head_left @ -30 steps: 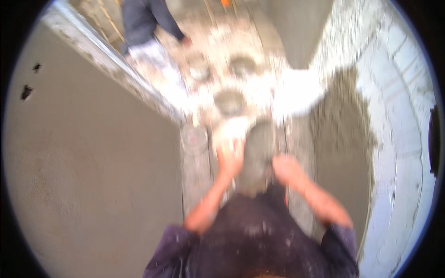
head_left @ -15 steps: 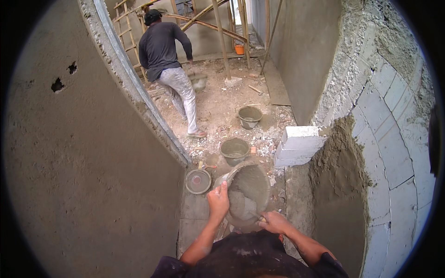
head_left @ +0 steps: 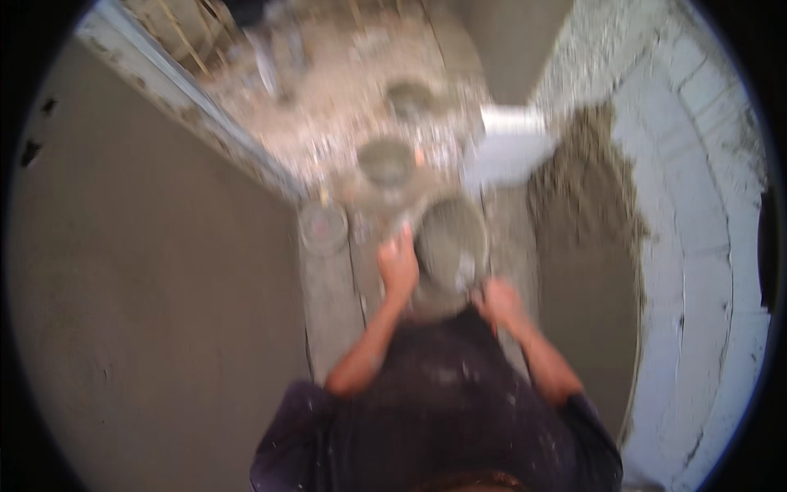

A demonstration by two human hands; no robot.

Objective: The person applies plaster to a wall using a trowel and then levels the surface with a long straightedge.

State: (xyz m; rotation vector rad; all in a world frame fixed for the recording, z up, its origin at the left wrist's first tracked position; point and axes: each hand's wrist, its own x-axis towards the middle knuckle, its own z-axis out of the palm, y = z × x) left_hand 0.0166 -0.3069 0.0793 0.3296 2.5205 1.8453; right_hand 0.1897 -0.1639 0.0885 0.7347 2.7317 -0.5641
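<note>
My left hand grips the left rim of a tilted grey bucket with wet mortar inside. My right hand is closed on the handle of a trowel at the bucket's lower right, its blade in the bucket. Both forearms come up from the lower edge. The picture is blurred by motion, so finger detail is soft.
Two more buckets stand ahead, and a round container sits front left. White blocks are stacked right. A plastered wall flanks me left, a part-rendered block wall right. A co-worker's legs show beyond.
Since half a second ago the view has tilted, so the room shows higher in frame and the co-worker is mostly cut off at the top. I still hold bucket and trowel.
</note>
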